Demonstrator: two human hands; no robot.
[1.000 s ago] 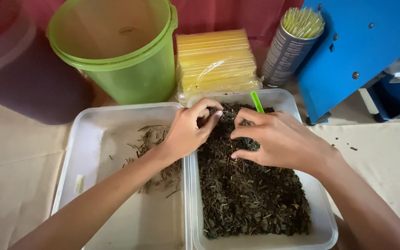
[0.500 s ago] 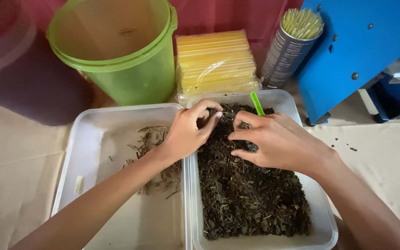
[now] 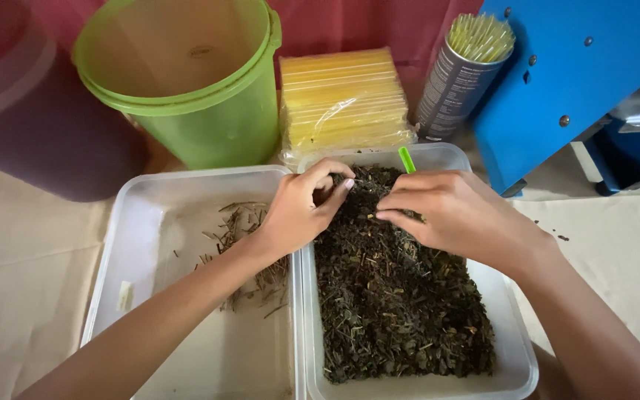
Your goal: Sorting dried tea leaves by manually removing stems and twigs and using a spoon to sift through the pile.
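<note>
Two clear plastic trays stand side by side. The right tray (image 3: 521, 342) is full of dark dried leaves (image 3: 398, 311). The left tray (image 3: 146, 244) holds a thin scatter of pale dried stems (image 3: 242, 222). My left hand (image 3: 299, 211) reaches over the divide, its fingers curled and pinching into the far end of the leaves. My right hand (image 3: 459, 215) lies low over the leaves, with fingertips pressed together on small bits. A green plastic handle (image 3: 407, 159) sticks up out of the leaves just behind my right hand.
Behind the trays stand a green bucket (image 3: 187, 81), a stack of yellow packets in clear wrap (image 3: 346, 100) and a can of yellow straws (image 3: 459, 78). A dark purple container (image 3: 31, 118) is at far left and a blue machine (image 3: 579, 67) at far right. Beige cloth (image 3: 616, 252) covers the table.
My right hand has flattened and slid slightly away and to the right over the leaves, its fingers closing together. My left hand has barely moved.
</note>
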